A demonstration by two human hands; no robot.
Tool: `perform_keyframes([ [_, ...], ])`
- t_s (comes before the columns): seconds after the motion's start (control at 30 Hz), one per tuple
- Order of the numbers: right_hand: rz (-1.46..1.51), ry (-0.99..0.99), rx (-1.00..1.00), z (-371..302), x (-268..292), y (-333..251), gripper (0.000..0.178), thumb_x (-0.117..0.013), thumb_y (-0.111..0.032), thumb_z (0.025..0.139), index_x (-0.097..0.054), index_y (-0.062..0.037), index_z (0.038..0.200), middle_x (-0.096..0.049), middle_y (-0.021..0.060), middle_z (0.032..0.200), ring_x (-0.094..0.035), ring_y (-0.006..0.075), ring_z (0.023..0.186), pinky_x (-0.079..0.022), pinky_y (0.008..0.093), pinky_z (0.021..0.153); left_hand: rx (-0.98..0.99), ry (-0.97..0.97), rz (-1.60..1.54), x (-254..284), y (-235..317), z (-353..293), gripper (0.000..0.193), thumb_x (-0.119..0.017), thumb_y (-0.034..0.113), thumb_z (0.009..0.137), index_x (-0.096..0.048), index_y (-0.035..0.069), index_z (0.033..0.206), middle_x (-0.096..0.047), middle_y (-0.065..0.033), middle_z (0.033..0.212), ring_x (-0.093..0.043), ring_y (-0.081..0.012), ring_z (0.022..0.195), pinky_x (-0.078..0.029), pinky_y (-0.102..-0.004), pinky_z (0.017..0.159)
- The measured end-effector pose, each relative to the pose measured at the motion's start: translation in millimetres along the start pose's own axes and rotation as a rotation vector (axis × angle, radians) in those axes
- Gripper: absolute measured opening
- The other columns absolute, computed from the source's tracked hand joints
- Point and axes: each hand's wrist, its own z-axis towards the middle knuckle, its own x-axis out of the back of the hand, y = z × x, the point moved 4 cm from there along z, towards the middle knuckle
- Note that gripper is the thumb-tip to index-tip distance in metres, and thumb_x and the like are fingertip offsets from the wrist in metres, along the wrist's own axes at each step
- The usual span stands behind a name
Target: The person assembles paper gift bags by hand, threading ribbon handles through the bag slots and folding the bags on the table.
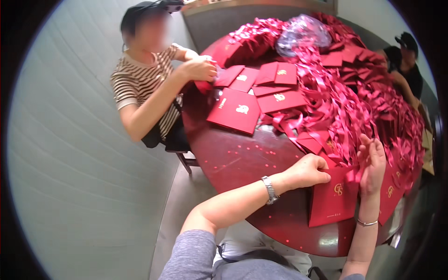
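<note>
In front of me a flat red paper gift bag [333, 205] with a gold emblem lies at the table's near edge. My left hand [305, 173], with a metal watch on its wrist, is closed on the bag's upper left edge, thumb in front. By the upper right corner is my right hand [372, 165], its fingers stretched upward and slightly curved. A red ribbon [355, 173] at the bag's top runs against that palm; whether the thumb presses it is hidden. Another red bag [389, 196] lies just right of my right wrist.
A large heap of red ribbons [336, 112] and bags covers the round table's [233, 158] right side. More red bags [235, 109] lie left of it. A clear plastic bag [303, 35] rests on top. One person [149, 93] sits at left, handling something red; another [408, 70] is at far right.
</note>
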Motion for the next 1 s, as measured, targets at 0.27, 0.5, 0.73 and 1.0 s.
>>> perform_keyframes([
  [0.27,0.192,-0.088,-0.031,5,-23,6,0.016,-0.049,-0.019,0.101,-0.059,-0.0099,0.109,-0.064,0.011,0.117,-0.059,0.0096,0.08,-0.051,0.0265,0.07,0.01,0.063,-0.01,18,1,-5,0.026,-0.068,0.019,0.075,-0.067,-0.003,0.089,-0.066,-0.0093,0.074,-0.062,-0.0134,0.072,-0.049,-0.0303,0.069],
  [0.5,0.277,-0.192,0.051,4,-20,-9,0.018,-0.049,-0.02,0.101,-0.059,-0.0093,0.111,-0.063,0.0099,0.118,-0.056,0.0099,0.083,-0.048,0.0269,0.07,-0.034,0.088,-0.019,21,1,-7,0.027,-0.067,0.019,0.075,-0.066,-0.004,0.09,-0.065,-0.0098,0.074,-0.061,-0.0143,0.071,-0.049,-0.0307,0.068],
  [0.73,0.325,-0.026,0.137,10,-20,-32,0.012,-0.056,-0.016,0.096,-0.063,-0.007,0.101,-0.065,0.0137,0.111,-0.056,0.013,0.077,-0.048,0.0262,0.065,0.053,0.024,-0.03,19,-1,-1,0.023,-0.069,0.019,0.086,-0.067,-0.001,0.096,-0.065,-0.0007,0.084,-0.058,-0.0073,0.078,-0.048,-0.0255,0.069],
  [1.0,0.586,-0.032,0.246,7,20,-64,0.016,-0.054,-0.015,0.096,-0.067,-0.0143,0.106,-0.059,0.0139,0.129,-0.065,0.0173,0.087,-0.053,0.033,0.072,0.055,0.058,-0.308,11,3,-7,0.012,-0.068,0.007,0.084,-0.066,-0.002,0.094,-0.067,-0.0017,0.085,-0.06,-0.0081,0.075,-0.047,-0.0216,0.069],
])
